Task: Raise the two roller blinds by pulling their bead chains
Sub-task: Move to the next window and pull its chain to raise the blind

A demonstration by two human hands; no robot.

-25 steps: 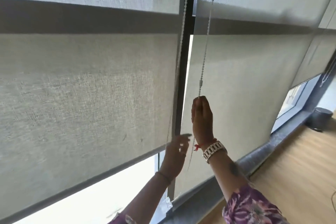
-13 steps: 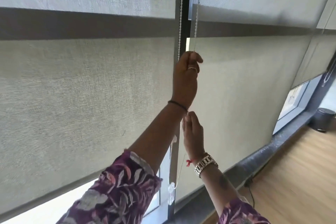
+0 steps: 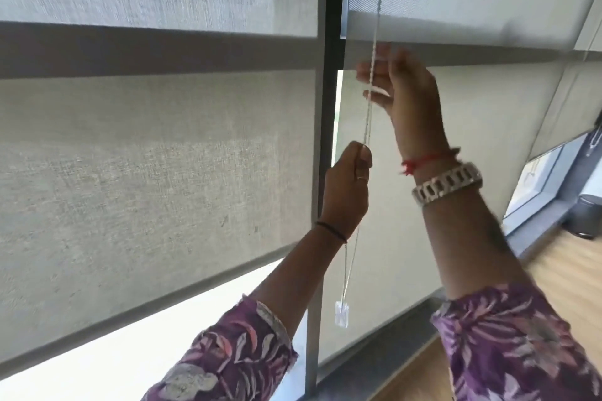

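Two grey-beige roller blinds hang side by side: the left blind (image 3: 156, 172) and the right blind (image 3: 488, 140), split by a dark window post (image 3: 322, 107). A white bead chain (image 3: 371, 101) drops in front of the right blind's left edge, ending in a clear plastic weight (image 3: 341, 313). My left hand (image 3: 348, 192) is shut on the chain low down. My right hand (image 3: 400, 81) is higher, its fingers curled around the chain beneath a dark crossbar. The left blind's bottom bar (image 3: 163, 303) sits above a bright strip of window.
A grey window sill (image 3: 374, 365) runs below the blinds, with wooden floor (image 3: 570, 286) to the right. A dark round bin (image 3: 586, 215) stands by the far window. A third blind (image 3: 573, 101) hangs further right.
My left hand has come down the chain from high up to mid height. My right hand has gone from below it to the top and closed on the chain.
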